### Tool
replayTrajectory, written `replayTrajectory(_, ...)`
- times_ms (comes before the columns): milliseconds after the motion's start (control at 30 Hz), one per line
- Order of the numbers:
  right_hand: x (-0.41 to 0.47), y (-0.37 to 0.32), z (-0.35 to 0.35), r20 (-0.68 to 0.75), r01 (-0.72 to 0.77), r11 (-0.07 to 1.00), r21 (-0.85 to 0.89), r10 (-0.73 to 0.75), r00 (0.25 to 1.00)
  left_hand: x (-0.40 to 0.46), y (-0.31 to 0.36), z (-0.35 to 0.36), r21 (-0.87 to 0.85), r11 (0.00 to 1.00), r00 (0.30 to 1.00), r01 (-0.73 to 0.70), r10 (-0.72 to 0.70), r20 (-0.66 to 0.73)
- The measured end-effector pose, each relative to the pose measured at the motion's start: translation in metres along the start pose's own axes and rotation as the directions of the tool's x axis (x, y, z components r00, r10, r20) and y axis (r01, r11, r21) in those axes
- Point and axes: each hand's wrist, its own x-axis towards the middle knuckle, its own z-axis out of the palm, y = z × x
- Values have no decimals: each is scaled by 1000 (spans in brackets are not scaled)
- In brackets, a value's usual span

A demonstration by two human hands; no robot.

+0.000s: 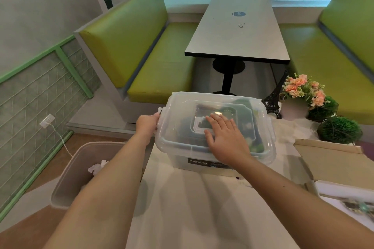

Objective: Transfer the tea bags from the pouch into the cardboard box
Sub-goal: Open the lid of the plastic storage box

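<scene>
1. A clear plastic storage box (214, 133) with a snapped-on lid stands on the white tabletop (202, 208), well forward of both elbows. A dark label on its front wall reads "Megabox". Dark shapes show through the cloudy walls; whether one of them is the pouch cannot be told.
2. The cardboard box (332, 159) lies open to the right of the right hand's fingers, apart from the storage box, its pale brown flap flat and matte.
3. The left hand (146, 123) reaches to the box's left end, fingers curled round the white latch (160, 111) there, thumb side up, forearm stretched straight out.
4. The right hand (224, 137) lies palm down on the lid, fingers spread wide and flat, gripping nothing. Its fingertips (215, 116) rest at the square recessed handle moulded into the lid's centre.
5. The lid is glossy and translucent, with rounded corners and a raised stepped rim.
6. Below the left forearm stands a grey-beige plastic bin (66, 178) holding crumpled white paper.
7. Beyond the right fingers, past the box's far right corner, sit a white pot of pink artificial flowers (301, 89), a small black Eiffel Tower model (274, 103) and round green moss balls (339, 129).
</scene>
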Motion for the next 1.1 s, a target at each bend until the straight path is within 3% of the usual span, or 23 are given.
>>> replayTrajectory(100,2,1,0,-2,0,1000,-3,0,1000,2,-7,1,-86,996,999,38,-35,39)
replayTrajectory(233,0,2,1,-3,4,1000,-3,-4,1000,-1,-20,6,-67,997,997,40,-35,69)
replayTrajectory(333,0,2,-1,0,7,1000,10,-7,1000,-8,-14,7,-110,993,998,-35,28,-62)
replayTrajectory(433,-1,2,-2,-15,14,999,38,-13,1000,-22,-6,14,22,985,985,-171,172,-5)
replayTrajectory(533,0,5,-2,-80,-16,981,193,32,996,-35,-8,23,220,951,976,-216,200,90)
replayTrajectory(667,-1,11,-3,-238,-60,889,454,186,953,-34,-12,23,230,947,974,-223,209,83)
replayTrajectory(900,-19,49,-19,-348,-294,941,167,336,875,-32,-20,22,147,968,979,-202,197,49)
replayTrajectory(967,-25,65,-20,-316,-403,902,154,431,845,-36,-18,22,107,975,981,-193,192,19)
replayTrajectory(1100,-30,83,-19,-54,-556,657,508,669,741,-42,-17,25,104,967,972,-231,234,-21)
